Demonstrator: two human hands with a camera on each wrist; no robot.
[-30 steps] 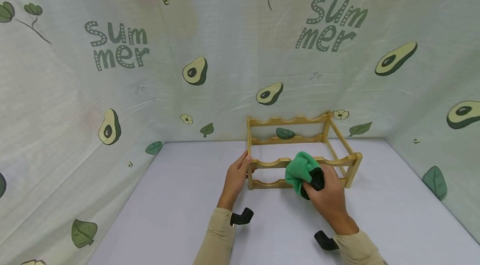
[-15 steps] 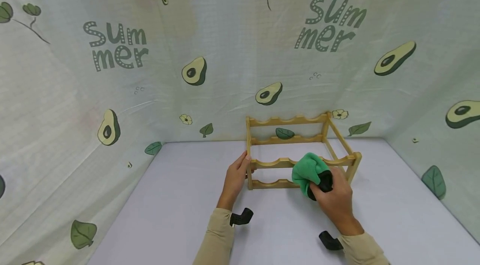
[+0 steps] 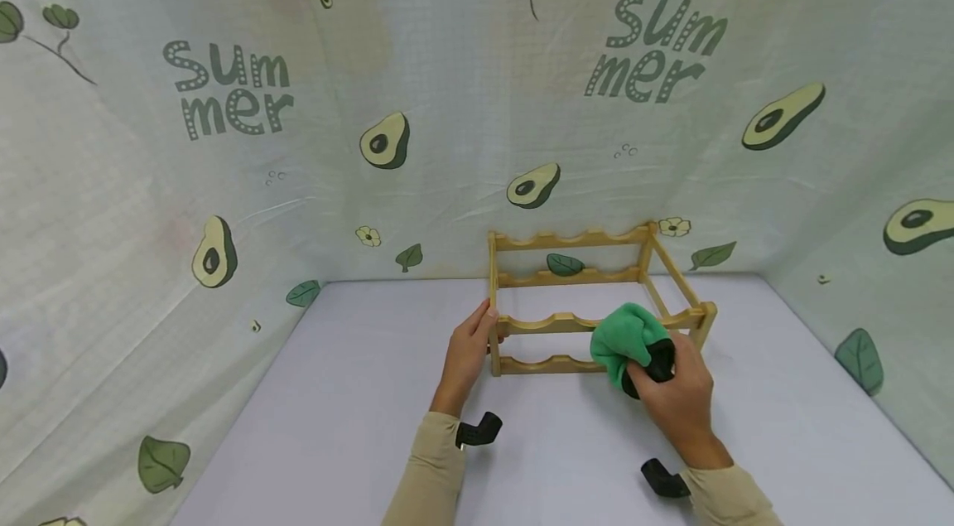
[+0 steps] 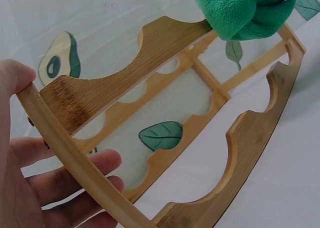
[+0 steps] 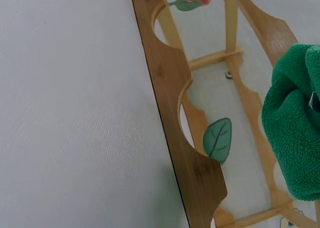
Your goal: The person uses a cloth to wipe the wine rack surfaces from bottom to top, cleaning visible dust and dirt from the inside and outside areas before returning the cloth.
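Note:
A light wooden wine rack point(image 3: 547, 325) with scalloped rails stands on the white table near the back. At its left front post, my left hand point(image 3: 464, 360) grips the wood; in the left wrist view the thumb lies at the post's top end and the fingers point(image 4: 102, 162) reach behind it. My right hand point(image 3: 680, 406) holds a bunched green plush cloth point(image 3: 626, 337) with a black part showing by the thumb. The cloth overlaps the right portion of the front upper rail. A small tag shows on the cloth point(image 5: 295, 123) in the right wrist view, where the right hand is hidden.
A pale fabric backdrop point(image 3: 447, 54) printed with avocados and leaves hangs behind and at both sides. The white tabletop point(image 3: 373, 427) extends in front of the rack. Black curved camera mounts point(image 3: 480, 430) stick out from both wrists.
My right hand has slid to the right along the front upper rail with the green cloth. The left hand and the rack stay in place.

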